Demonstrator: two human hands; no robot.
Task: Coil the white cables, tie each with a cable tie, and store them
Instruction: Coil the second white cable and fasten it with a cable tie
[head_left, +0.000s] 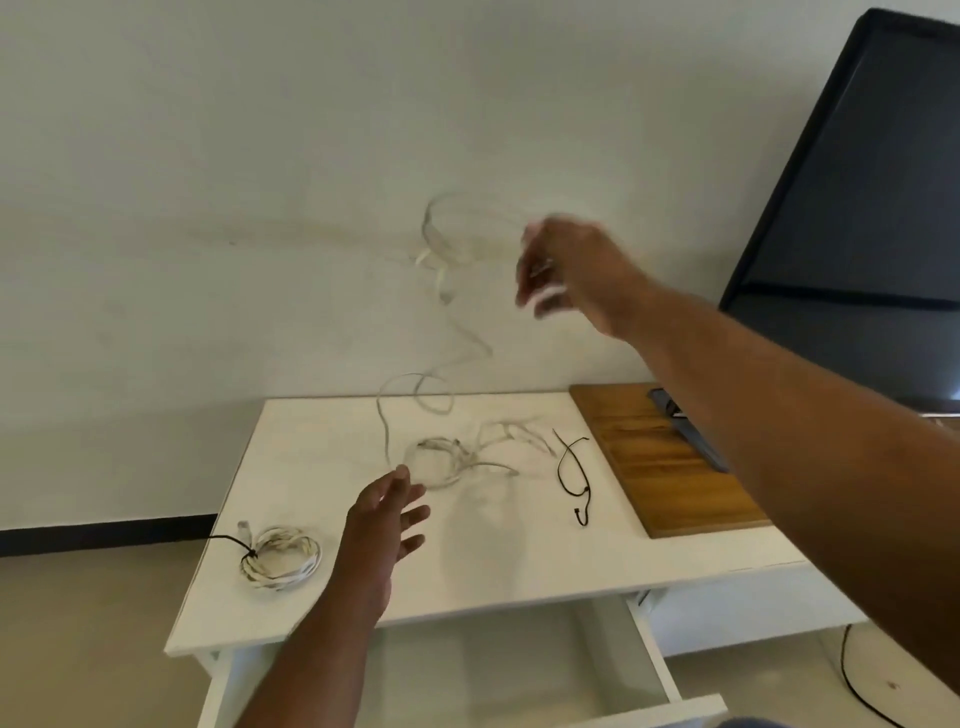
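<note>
My right hand (566, 270) is raised high above the white table (519, 561), blurred, gripping a loose white cable (447, 291) that loops beside it and trails down to the tabletop. A tangled white cable pile (447, 460) lies at the table's middle. My left hand (387, 525) hovers open just in front of that pile, fingers spread, holding nothing. At the table's left front lies a coiled white cable (280, 558) tied with a black cable tie. A loose black cable tie (571, 470) rests to the right of the pile.
A wooden board (654, 462) with a dark tool on it sits at the table's right. Below the tabletop an open white drawer (519, 670) looks empty. A large dark screen (862, 208) leans at the right. A black cord runs on the floor.
</note>
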